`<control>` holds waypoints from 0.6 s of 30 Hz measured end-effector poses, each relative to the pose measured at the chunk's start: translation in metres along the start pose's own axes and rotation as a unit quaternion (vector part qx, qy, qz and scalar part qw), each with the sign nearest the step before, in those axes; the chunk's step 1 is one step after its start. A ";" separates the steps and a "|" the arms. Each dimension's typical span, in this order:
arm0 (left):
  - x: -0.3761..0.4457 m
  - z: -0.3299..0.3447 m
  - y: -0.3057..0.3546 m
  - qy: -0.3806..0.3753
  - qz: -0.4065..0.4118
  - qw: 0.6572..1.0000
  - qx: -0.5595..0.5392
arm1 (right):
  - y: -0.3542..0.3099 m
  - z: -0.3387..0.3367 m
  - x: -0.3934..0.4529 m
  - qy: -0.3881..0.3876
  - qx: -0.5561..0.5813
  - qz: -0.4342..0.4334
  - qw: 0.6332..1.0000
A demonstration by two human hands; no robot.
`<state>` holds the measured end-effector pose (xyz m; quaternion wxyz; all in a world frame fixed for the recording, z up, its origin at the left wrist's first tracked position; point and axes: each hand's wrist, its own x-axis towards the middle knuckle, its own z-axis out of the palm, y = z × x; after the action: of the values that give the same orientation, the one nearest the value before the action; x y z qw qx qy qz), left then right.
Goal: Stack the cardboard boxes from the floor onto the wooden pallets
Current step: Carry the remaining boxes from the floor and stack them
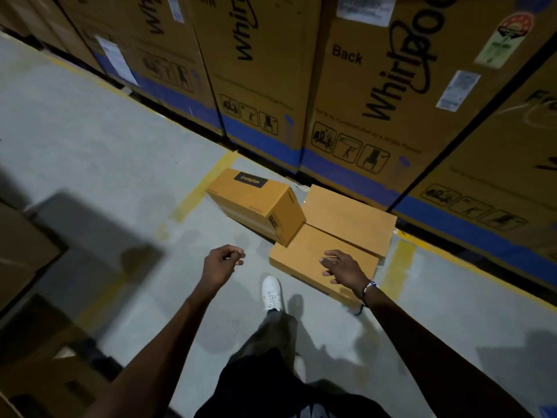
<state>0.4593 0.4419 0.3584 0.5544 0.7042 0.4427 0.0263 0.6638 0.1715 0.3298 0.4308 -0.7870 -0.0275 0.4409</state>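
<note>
Just beyond both hands [223, 262], three boxes [259, 203].

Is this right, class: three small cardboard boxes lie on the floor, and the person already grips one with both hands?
Not quite. The head view shows three small boxes, but neither hand grips one: the left hand hangs free beside them, the right hand reaches over the nearest box.

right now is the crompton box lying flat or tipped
Tipped. The Crompton box sits at an angle, one end propped on the flat box beside it; its other end reaches down toward the floor.
</note>
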 end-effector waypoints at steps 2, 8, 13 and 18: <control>0.030 -0.001 0.005 0.004 -0.010 1.000 -0.007 | -0.021 0.001 0.023 -0.006 -0.009 0.004 1.000; 0.148 0.001 0.025 0.009 -0.015 1.000 0.013 | -0.088 0.003 0.125 0.017 -0.045 0.000 0.999; 0.259 0.019 0.022 0.002 -0.040 0.999 0.007 | -0.115 0.010 0.228 0.045 -0.064 -0.041 0.996; 0.355 0.057 -0.002 0.000 -0.065 0.998 0.001 | -0.111 0.021 0.337 0.053 -0.106 -0.029 0.993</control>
<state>0.7032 0.6306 0.1743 0.5539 0.6745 0.4880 -0.0103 0.8915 0.3978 0.1763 0.3586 -0.8492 -0.0741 0.3805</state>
